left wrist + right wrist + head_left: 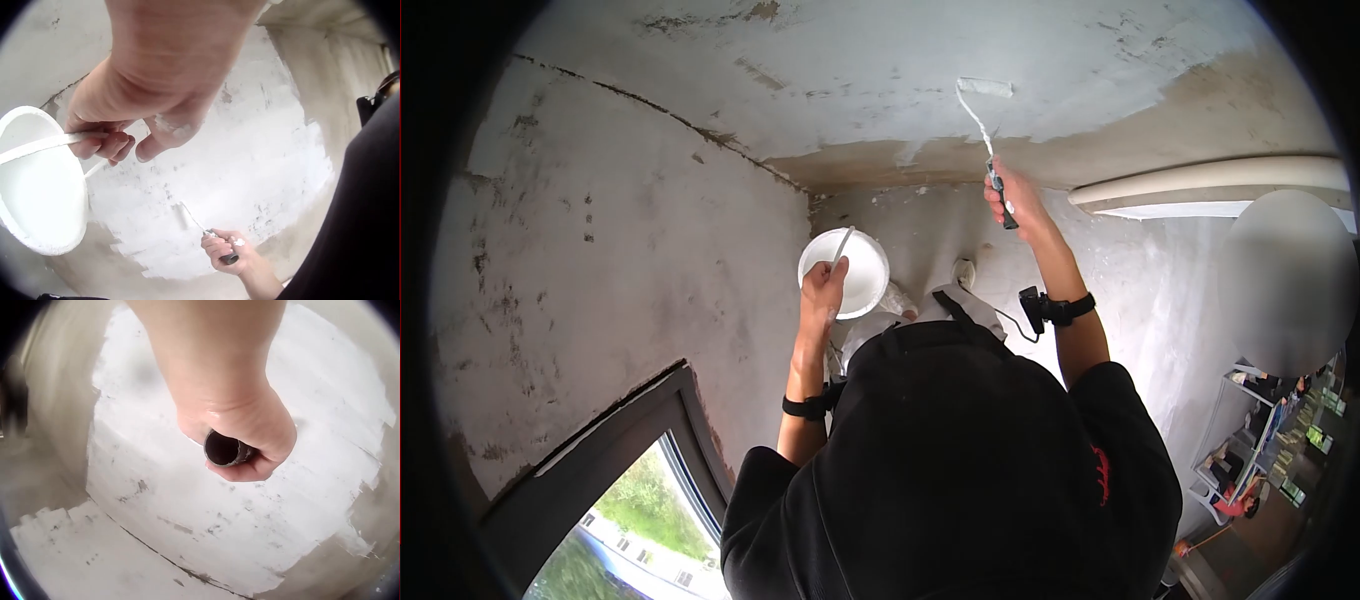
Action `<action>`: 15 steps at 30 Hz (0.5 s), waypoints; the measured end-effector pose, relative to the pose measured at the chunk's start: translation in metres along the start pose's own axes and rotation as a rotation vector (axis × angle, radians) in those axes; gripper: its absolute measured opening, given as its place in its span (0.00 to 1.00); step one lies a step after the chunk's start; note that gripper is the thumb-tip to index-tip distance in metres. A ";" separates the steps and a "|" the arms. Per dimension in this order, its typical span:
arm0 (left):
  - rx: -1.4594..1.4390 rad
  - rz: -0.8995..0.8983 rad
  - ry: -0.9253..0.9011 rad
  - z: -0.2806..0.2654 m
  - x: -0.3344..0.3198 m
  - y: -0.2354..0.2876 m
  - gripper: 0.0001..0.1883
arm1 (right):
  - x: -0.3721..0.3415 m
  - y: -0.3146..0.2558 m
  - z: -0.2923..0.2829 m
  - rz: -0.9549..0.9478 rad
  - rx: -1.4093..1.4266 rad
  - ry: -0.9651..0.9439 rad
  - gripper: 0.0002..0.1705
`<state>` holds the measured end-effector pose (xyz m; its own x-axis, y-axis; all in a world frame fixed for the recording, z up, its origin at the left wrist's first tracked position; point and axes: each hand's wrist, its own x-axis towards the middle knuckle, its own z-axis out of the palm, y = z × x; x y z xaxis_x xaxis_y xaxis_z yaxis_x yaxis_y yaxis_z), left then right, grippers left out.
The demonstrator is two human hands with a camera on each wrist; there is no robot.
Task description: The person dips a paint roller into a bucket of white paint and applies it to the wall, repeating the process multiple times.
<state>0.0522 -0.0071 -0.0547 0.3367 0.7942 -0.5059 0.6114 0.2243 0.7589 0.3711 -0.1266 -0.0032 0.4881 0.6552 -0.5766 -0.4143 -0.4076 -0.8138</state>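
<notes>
Wall (870, 100): patchy white coat, tan surface bare along its lower edge.
Bucket (870, 272): hangs mouth-up, left of the roller — probably to keep its white contents within reach.
Paint roller (985, 87): at the white coat, contact unclear; its bent frame likely gives reach.
Right hand (1017, 203): fingers wrapped round the roller's handle.
Left hand (822, 292): fingers hooked round the bucket's bail (841, 246) — thumb loose.

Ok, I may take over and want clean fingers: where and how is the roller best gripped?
Probably by its dark handle, coming from the side of the person and closing round it, as the right hand does. The handle is thick and its end points back this way; the thin bent wire and roller sleeve, both white, lie beyond it.
</notes>
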 end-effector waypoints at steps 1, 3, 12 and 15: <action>-0.018 -0.019 -0.008 0.001 -0.003 0.005 0.22 | 0.007 0.005 0.000 0.026 -0.020 0.004 0.27; -0.033 -0.035 -0.017 0.004 -0.005 0.009 0.24 | 0.025 0.017 -0.004 0.033 -0.029 -0.004 0.26; -0.064 0.002 -0.029 0.011 -0.016 0.003 0.22 | 0.130 0.095 -0.025 0.143 -0.047 -0.150 0.22; -0.073 -0.004 0.003 0.011 -0.017 -0.004 0.20 | 0.146 0.098 -0.020 0.139 -0.027 -0.152 0.21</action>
<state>0.0517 -0.0279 -0.0531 0.3317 0.7951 -0.5078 0.5590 0.2679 0.7847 0.4173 -0.0842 -0.1686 0.3056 0.6792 -0.6673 -0.4473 -0.5163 -0.7303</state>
